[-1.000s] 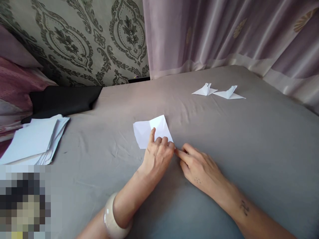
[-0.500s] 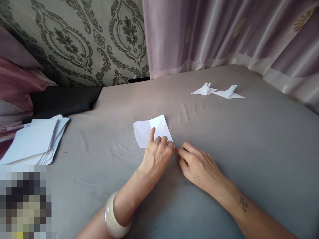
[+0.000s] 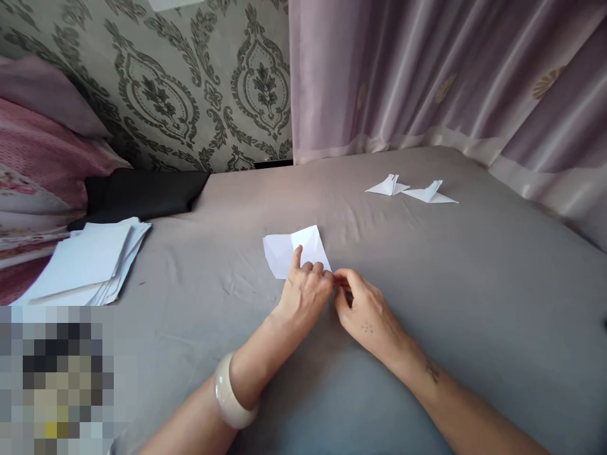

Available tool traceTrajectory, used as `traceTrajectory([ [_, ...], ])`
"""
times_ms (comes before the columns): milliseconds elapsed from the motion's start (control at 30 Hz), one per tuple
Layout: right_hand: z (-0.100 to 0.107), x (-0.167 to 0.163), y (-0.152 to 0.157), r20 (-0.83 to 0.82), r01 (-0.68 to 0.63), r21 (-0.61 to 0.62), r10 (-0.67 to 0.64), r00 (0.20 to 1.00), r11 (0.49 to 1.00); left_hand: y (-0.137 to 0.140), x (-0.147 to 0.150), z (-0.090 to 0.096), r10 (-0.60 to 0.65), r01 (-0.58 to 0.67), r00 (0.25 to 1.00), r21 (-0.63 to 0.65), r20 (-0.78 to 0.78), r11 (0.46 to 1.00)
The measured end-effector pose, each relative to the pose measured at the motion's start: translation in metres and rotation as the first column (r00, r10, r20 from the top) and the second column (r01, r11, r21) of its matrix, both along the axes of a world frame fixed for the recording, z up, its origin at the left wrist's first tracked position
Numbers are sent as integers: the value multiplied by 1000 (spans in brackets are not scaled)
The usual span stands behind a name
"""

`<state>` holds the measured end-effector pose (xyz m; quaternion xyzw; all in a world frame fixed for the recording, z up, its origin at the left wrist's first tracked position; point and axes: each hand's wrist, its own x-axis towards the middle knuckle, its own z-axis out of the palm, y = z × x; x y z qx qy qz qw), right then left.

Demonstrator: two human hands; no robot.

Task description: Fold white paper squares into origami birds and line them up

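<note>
White paper sheet point(image 3: 283, 254), the piece in hand, lies near the centre of view on a grey cloth surface point(image 3: 427, 272); take it as clock hub. Thin, matte, four-sided, creased: one fold line runs down from a shallow dip in the far edge, the half toward 3 brighter than the half toward 9; outer edge at 9 slants. Left hand point(image 3: 306, 291) at 6 covers its near part, little finger extended over the sheet, other fingers curled; fingertips hidden, can't tell if that grip pinches. Right hand point(image 3: 361, 309) at 4, thumb and forefinger drawn close by the sheet's near corner, next to left hand; can't tell whether paper is between them. Glossy cream bangle point(image 3: 233, 393) on left wrist, rounded. Two pointed white origami birds point(image 3: 430, 193) at 2, crisp folds. Loose paper stack point(image 3: 88, 259) at 9, edges uneven. Satiny mauve curtain point(image 3: 327, 76) at 1, damask-patterned wallpaper point(image 3: 213, 95) at 11.
</note>
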<state>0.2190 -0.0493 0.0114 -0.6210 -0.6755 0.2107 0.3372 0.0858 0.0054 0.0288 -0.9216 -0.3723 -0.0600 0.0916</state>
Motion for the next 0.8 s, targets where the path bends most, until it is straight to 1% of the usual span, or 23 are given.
traceTrajectory([
  [167, 5, -4, -5, 206, -48, -45, 56, 977, 998, 0, -1, 4, 26, -25, 1000, -73, 6, 997],
  [267, 10, -9, -11, 335, -113, -64, 128, 933, 992, 3, -8, 11, 29, -30, 1000, -141, -8, 990],
  [400, 10, -16, -17, 468, -177, -35, 173, 867, 984, 10, -26, 22, 31, -39, 999, -238, -37, 971],
  [467, 7, -18, -18, 520, -183, -13, 163, 838, 983, 14, -38, 27, 45, -53, 998, -305, -32, 951],
  [533, 4, -18, -18, 558, -187, 11, 149, 816, 982, 20, -49, 30, 67, -56, 998, -370, 18, 927],
  [633, 1, -19, -16, 581, -187, 37, 131, 804, 982, 31, -62, 33, 66, 7, 987, -458, 143, 889],
  [700, 2, -19, -15, 582, -180, 43, 122, 804, 983, 39, -68, 32, 75, 47, 976, -529, 206, 847],
  [767, 2, -19, -15, 579, -176, 39, 122, 806, 984, 45, -72, 28, 134, 29, 962, -576, 239, 817],
  [800, 2, -20, -15, 577, -176, 36, 123, 808, 984, 47, -73, 25, 182, -7, 952, -579, 245, 816],
])
